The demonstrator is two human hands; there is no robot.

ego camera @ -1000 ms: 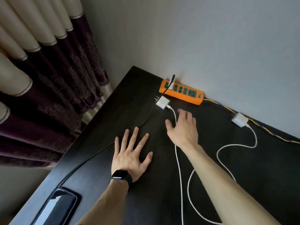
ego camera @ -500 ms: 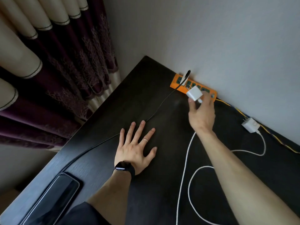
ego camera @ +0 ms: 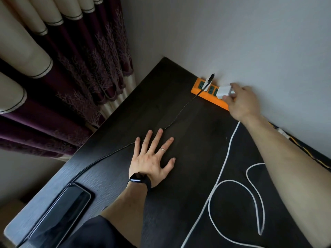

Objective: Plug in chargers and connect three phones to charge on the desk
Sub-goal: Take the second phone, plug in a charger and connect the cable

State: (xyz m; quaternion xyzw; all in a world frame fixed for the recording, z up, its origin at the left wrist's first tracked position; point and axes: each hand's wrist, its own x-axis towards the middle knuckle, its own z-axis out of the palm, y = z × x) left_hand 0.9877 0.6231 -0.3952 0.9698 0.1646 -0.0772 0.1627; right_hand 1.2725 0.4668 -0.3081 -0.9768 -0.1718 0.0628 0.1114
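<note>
So your right hand (ego camera: 240, 102) pinches the white charger (ego camera: 223, 92) over the orange strip (ego camera: 206, 93) upper right; left hand (ego camera: 152, 158) lies spread flat on the surface (ego camera: 188, 131).

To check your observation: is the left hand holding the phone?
No: the left hand lies flat and open on the desk, apart from the phone near the edge.

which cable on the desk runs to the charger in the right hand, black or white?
The white cable: it runs up under the right hand gripping the white charger. The black cable goes to a plug already in the orange power strip.
</note>
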